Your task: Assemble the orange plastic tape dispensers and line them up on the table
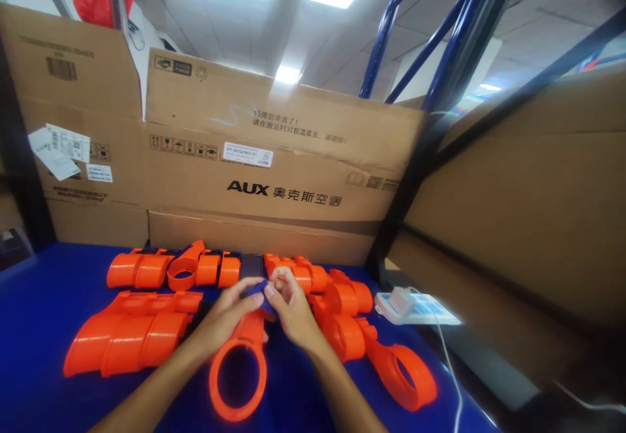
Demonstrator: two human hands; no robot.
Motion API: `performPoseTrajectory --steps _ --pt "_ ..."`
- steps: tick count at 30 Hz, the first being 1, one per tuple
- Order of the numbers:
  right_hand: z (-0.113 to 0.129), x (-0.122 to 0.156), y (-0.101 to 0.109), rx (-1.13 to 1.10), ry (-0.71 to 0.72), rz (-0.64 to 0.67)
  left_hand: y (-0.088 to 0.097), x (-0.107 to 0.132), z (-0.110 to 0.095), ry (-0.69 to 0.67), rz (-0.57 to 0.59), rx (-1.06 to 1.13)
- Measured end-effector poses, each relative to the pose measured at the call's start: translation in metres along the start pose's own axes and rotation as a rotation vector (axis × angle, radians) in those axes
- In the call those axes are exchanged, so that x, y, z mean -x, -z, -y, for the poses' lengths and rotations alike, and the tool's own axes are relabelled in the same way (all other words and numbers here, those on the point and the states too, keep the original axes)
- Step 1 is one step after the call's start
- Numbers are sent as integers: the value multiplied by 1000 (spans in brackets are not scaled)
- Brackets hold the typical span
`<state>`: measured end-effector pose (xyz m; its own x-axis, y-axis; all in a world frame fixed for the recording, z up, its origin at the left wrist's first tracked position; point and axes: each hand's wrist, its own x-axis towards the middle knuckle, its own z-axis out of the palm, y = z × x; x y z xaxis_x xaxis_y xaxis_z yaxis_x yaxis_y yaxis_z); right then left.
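An orange plastic part (250, 330) with a round ring at its lower end and a short neck hangs between my hands above the blue table. At the neck's upper end sits a small dark blue piece (265, 295). My left hand (238, 304) is closed around the neck, its thumb on the blue piece. On the other side my right hand (292, 308) pinches the same blue piece between thumb and fingers. How the blue piece joins the orange part is hidden by my fingers.
More orange ring parts lie in a back row (151, 270), a left group (132, 335) and a right group (345, 335). A white power strip (415, 308) with a cable is at right. Cardboard (293, 165) walls the back, and a blue cloth (29, 328) covers the table.
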<state>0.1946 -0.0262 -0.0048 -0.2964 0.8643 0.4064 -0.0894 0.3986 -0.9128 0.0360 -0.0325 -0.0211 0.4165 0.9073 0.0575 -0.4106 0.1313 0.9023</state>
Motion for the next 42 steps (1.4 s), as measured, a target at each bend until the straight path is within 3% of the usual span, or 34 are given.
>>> performPoseTrajectory --steps 5,10,17,20,23,30,38,42 --pt "-1 -3 5 87 47 -81 -2 0 -5 -29 -43 29" --pt "-4 -8 29 352 73 -270 4 -1 -21 8 -177 269" --pt "6 7 43 999 -218 57 10 2 -27 -80 -207 415" --pt "15 14 40 1125 -241 188 8 1 -21 -78 -166 434" --pt "19 17 37 1186 -227 231 8 0 -17 -84 -123 435" --pt "12 13 42 1062 -153 161 7 2 -9 -30 42 420" --pt "-6 -2 45 650 44 -306 -4 11 -11 138 132 379" --pt "-8 -4 37 440 80 -399 -8 13 -9 66 95 340"
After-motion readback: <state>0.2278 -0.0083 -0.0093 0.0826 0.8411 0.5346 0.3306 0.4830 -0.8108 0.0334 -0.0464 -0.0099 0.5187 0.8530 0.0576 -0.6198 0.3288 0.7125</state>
